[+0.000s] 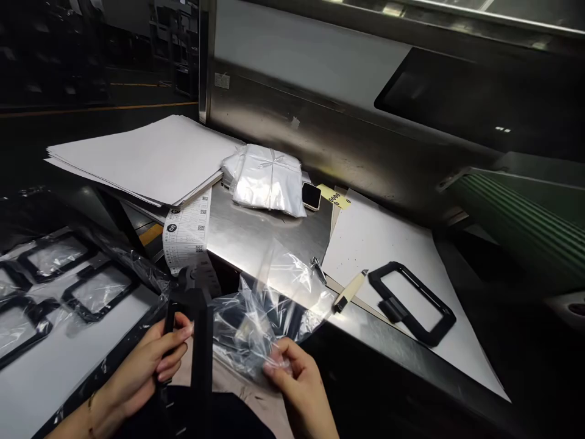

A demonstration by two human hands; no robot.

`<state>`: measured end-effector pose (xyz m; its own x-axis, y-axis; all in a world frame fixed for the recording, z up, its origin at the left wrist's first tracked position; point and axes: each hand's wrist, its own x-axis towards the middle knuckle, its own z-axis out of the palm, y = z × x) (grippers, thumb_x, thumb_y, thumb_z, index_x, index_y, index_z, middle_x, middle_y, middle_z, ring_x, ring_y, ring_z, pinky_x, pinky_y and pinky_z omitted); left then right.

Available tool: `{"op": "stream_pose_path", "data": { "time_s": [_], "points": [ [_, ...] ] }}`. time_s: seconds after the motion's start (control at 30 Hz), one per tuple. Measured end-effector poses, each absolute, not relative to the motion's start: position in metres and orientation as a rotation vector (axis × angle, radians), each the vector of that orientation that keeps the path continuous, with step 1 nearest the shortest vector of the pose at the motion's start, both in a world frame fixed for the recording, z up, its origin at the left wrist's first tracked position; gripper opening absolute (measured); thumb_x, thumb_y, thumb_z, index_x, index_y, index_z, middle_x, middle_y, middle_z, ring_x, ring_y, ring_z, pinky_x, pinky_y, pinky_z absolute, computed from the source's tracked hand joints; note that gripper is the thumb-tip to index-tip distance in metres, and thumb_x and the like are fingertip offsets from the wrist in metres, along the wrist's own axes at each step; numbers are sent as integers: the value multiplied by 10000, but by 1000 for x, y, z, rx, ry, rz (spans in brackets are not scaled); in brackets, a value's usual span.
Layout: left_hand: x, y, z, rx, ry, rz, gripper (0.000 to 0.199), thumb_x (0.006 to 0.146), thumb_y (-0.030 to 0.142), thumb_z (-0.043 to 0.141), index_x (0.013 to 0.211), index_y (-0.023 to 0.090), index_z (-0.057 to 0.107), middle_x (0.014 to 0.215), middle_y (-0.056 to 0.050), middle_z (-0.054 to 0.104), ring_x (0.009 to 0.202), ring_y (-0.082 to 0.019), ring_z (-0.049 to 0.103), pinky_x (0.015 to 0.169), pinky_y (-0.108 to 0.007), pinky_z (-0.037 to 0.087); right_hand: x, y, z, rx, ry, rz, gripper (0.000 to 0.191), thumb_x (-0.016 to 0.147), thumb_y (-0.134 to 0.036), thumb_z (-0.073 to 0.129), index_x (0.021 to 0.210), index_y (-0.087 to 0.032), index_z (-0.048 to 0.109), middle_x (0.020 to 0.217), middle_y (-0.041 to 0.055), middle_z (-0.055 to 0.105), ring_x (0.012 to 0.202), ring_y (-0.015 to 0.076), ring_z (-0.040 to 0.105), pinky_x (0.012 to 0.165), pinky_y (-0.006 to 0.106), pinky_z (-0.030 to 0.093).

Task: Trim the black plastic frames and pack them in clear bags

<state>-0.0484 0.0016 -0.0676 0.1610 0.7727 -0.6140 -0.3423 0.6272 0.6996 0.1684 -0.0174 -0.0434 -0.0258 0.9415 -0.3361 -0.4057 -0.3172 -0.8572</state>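
L hand [148,360]: fingers curled round one side of blk frame [201,341]; frame low centre, stood up, seen almost edge-on.
R hand [301,378]: thumb + fingertips pinching edge of clear bag [247,332]; bag crumpled, just R of frame.
Wrapped frames [82,308]: several, blk, far L, under clear film.
Surface [237,225]: bare metal, mid.
Paper stack [146,158]: white, back L; printed strip [187,235] hanging below its near edge.
Packs [269,177]: white, plastic-wrapped, tied; phone [311,196] just beside, R.
Knife [351,291]: beige, nr front edge.
Loose frame [427,292]: blk, flat on white sheet [365,238], R.
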Motion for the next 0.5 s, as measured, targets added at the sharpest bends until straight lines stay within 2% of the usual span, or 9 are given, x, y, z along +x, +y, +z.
{"op": "stream_pose_path", "data": {
  "time_s": [0.07, 0.13, 0.2, 0.23, 0.27, 0.33, 0.4, 0.47, 0.5],
  "points": [
    [-57, 0, -71, 552, 1180, 782, 284, 685, 431, 630, 718, 193, 480, 389, 134, 219, 379, -26, 98, 358, -158, 120, 168, -18, -49, -1200, -688, 1552, 261, 727, -329, 634, 613, -136, 500, 498, -96, 371, 417, 27, 321, 408, 171, 273],
    [-68, -1, -72, 664, 1204, 733, 308, 669, 445, 645, 731, 183, 496, 390, 127, 250, 376, -25, 132, 366, -164, 126, 171, -13, -51, -1243, -673, 1518, 338, 834, -421, 479, 644, -143, 503, 473, -102, 317, 379, 29, 286, 380, 175, 260],
    [-79, -2, -68, 759, 1203, 702, 382, 661, 493, 629, 835, 166, 536, 403, 109, 316, 387, -37, 196, 378, -175, 167, 173, -7, -53, -1284, -684, 1498, 380, 864, -464, 401, 692, -145, 513, 459, -109, 273, 353, 29, 247, 361, 177, 244],
    [-83, -2, -64, 806, 1197, 668, 451, 683, 517, 591, 950, 158, 536, 441, 86, 401, 400, -44, 237, 392, -183, 202, 174, -3, -53, -1304, -707, 1494, 385, 866, -473, 391, 706, -145, 515, 458, -111, 270, 349, 29, 240, 357, 178, 242],
    [-84, -1, -61, 860, 1185, 606, 529, 723, 530, 533, 1099, 160, 486, 512, 56, 496, 417, -51, 282, 414, -191, 244, 174, 0, -54, -1323, -742, 1496, 389, 867, -477, 386, 710, -145, 514, 462, -109, 278, 349, 28, 244, 357, 178, 245],
    [-80, 1, -56, 965, 1154, 442, 638, 803, 504, 422, 1333, 213, 218, 715, 0, 626, 457, -62, 363, 468, -206, 313, 171, 4, -56, -1358, -848, 1503, 397, 867, -485, 378, 712, -145, 512, 471, -104, 297, 355, 29, 257, 360, 179, 253],
    [-66, 7, -56, 1039, 1113, 292, 756, 825, 435, 433, 1370, 267, -63, 818, -21, 665, 470, -66, 406, 464, -201, 325, 168, 6, -57, -1378, -1007, 1519, 408, 864, -493, 378, 709, -142, 517, 477, -98, 313, 364, 30, 280, 367, 182, 264],
    [-49, 15, -62, 1040, 1057, 240, 831, 802, 371, 495, 1365, 250, -105, 750, -17, 678, 424, -66, 399, 402, -185, 278, 168, 6, -55, -1380, -1216, 1537, 408, 858, -489, 395, 703, -136, 530, 480, -93, 332, 377, 34, 315, 383, 186, 289],
    [-42, 19, -66, 1026, 1027, 223, 806, 788, 347, 514, 1372, 228, -29, 695, -7, 670, 400, -62, 387, 384, -180, 260, 170, 5, -54, -1377, -1328, 1537, 400, 853, -480, 413, 700, -132, 538, 486, -89, 351, 390, 38, 342, 398, 189, 310]
  ]
}}
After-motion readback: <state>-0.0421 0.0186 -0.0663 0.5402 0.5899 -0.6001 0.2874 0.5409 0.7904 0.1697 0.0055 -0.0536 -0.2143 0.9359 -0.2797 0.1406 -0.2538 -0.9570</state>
